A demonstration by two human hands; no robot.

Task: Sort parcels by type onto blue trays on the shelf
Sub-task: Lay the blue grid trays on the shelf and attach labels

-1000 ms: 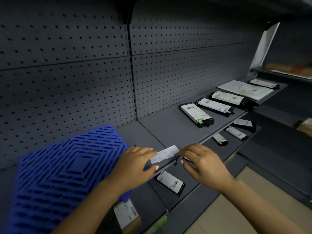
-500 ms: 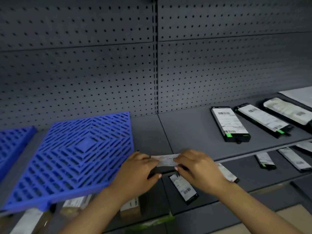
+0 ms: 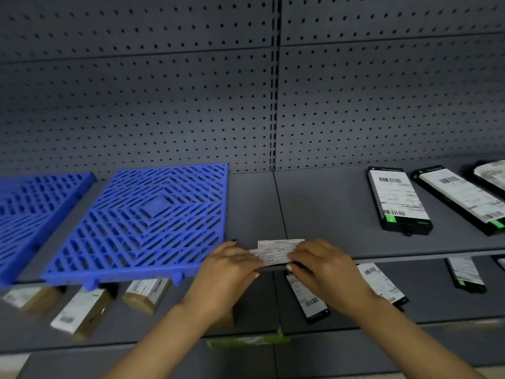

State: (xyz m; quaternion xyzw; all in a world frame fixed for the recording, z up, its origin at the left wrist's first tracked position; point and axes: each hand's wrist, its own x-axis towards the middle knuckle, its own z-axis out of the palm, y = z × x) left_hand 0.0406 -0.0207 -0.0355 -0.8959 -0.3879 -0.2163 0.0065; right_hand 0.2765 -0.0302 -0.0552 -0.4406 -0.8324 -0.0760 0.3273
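Note:
My left hand (image 3: 229, 265) and my right hand (image 3: 319, 262) grip the two ends of a small black parcel with white labels (image 3: 274, 251) at the front edge of the upper grey shelf (image 3: 322, 212). A blue grid tray (image 3: 144, 222) lies flat on that shelf just left of my hands. A second blue tray (image 3: 30, 212) sits further left, cut off by the frame. Black parcels with white labels (image 3: 397, 201) (image 3: 461, 198) lie on the shelf to the right.
A grey pegboard wall (image 3: 191, 105) backs the shelf. On the lower shelf lie brown boxes with labels (image 3: 82, 310) (image 3: 146, 292) on the left and black labelled parcels (image 3: 307, 299) (image 3: 382, 285) (image 3: 464, 274) under and right of my hands.
The view has swung left and squared up to the shelf, bringing a second blue tray into sight. My hands keep hold of the labelled parcel at the shelf edge.

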